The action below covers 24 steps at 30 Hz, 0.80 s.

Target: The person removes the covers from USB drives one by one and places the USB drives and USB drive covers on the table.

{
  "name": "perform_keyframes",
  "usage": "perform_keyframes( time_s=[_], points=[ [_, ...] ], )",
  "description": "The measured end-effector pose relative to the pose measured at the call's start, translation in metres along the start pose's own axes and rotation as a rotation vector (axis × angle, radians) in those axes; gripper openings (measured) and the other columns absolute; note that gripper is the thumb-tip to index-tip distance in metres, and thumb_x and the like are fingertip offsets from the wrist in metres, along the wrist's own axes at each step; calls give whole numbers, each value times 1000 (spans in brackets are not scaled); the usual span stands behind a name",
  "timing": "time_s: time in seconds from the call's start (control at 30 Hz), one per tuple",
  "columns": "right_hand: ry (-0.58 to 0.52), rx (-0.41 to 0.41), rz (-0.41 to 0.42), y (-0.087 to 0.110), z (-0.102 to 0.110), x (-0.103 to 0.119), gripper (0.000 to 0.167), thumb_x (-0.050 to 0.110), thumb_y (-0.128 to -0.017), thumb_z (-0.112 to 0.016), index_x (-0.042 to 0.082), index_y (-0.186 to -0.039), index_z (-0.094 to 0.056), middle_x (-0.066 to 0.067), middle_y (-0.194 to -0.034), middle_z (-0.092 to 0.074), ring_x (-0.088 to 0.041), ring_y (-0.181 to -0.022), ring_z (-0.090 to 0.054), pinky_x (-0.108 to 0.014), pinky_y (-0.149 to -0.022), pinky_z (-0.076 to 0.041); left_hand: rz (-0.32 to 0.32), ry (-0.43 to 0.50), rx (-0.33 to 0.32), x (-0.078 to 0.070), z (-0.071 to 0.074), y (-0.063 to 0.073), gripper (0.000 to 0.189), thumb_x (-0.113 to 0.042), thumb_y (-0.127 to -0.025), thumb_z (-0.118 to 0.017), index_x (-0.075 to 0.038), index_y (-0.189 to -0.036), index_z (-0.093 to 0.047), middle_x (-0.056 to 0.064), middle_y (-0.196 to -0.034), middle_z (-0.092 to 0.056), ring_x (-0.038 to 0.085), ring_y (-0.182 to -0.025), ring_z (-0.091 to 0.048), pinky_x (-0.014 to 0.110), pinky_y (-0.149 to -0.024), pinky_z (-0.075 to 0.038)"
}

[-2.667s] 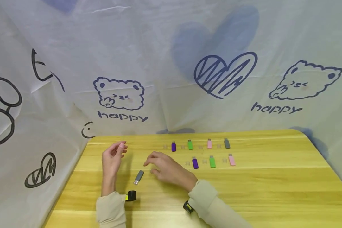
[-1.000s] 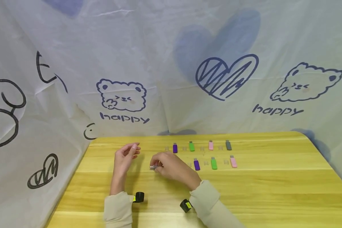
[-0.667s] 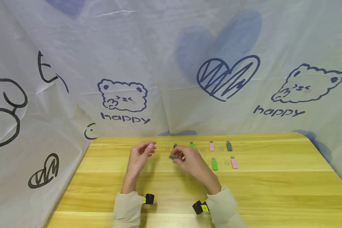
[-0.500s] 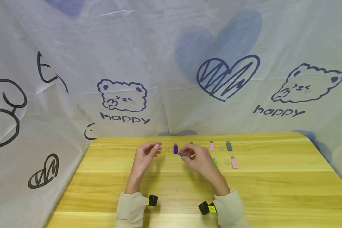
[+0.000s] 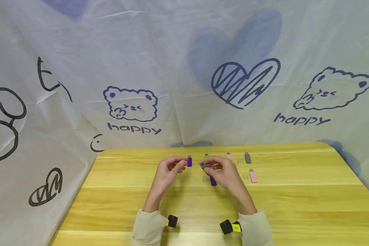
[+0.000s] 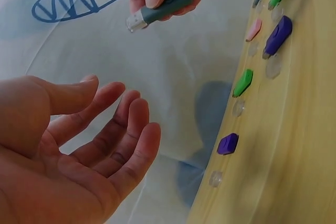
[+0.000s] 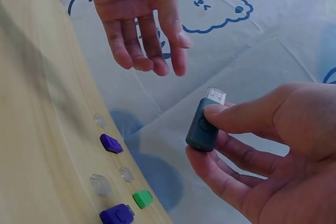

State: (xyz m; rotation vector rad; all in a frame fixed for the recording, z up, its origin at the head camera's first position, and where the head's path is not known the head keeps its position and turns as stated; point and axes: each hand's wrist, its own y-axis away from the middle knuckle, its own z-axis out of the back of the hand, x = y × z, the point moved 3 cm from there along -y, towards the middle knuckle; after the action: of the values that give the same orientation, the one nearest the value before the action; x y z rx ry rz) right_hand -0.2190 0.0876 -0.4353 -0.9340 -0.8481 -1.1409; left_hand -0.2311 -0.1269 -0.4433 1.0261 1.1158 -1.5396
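A dark grey USB stick [image 7: 202, 132] is pinched between the thumb and fingers of my right hand [image 5: 227, 174], held up above the table. Its connector end looks covered by a clear cap [image 7: 215, 95] and points toward my left hand [image 5: 167, 174]. That left hand holds nothing; in the left wrist view its fingers are loosely bent and spread, apart from the stick. Beyond its fingertips in the head view lies a purple USB stick [image 5: 189, 161]. Another purple stick [image 5: 213, 181] shows partly below my right hand, which hides the green stick of the front row.
On the wooden table [image 5: 117, 205], more USB sticks lie in two rows: a green one [image 5: 206, 155], a pink one [image 5: 229, 155], a grey one [image 5: 247, 158] and a front pink one [image 5: 253, 176]. Small clear caps [image 5: 245, 176] lie beside them. A printed cloth [image 5: 184, 116] hangs behind.
The right hand picked up the grey USB stick from the table at left and carried it right, over the rows. My left hand followed to the right, staying empty; the hands are now closer together.
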Motion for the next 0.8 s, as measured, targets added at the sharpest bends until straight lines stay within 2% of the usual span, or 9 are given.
perform_keyframes(
  time_s=[0.23,0.4,0.6,0.8],
  points=[
    [3,-12,-1,1,-2,1,16,4,-92,-76,6,-108,-79,-9,-102,-76,-28,-94,-73,-37,-79,-62,-9,25,49,-3,-9,1,20,-6,-101,-65,7,-115,-72,24,-111,-71,35,-93,-70,37,-85,-61],
    [-13,-20,10,1,-6,6,16,5,-90,-79,5,-106,-80,-10,-102,-77,-24,-90,-75,-36,-78,-62,-14,56,70,-6,-16,1,21,-7,-100,-67,5,-116,-72,23,-113,-71,32,-93,-70,34,-84,-61],
    [-42,-48,-14,2,-11,10,16,5,-88,-81,4,-104,-80,-10,-100,-78,-23,-87,-76,-28,-70,-61,-9,133,51,-7,-23,1,18,-1,-98,-69,6,-114,-72,20,-105,-73,29,-88,-71,30,-79,-61],
    [-71,-48,1,3,-13,12,16,3,-87,-81,2,-103,-80,-11,-99,-77,-24,-87,-76,-25,-68,-60,-23,155,11,-7,-25,2,14,2,-95,-71,7,-108,-74,21,-101,-74,23,-85,-72,29,-77,-61]
  ],
)
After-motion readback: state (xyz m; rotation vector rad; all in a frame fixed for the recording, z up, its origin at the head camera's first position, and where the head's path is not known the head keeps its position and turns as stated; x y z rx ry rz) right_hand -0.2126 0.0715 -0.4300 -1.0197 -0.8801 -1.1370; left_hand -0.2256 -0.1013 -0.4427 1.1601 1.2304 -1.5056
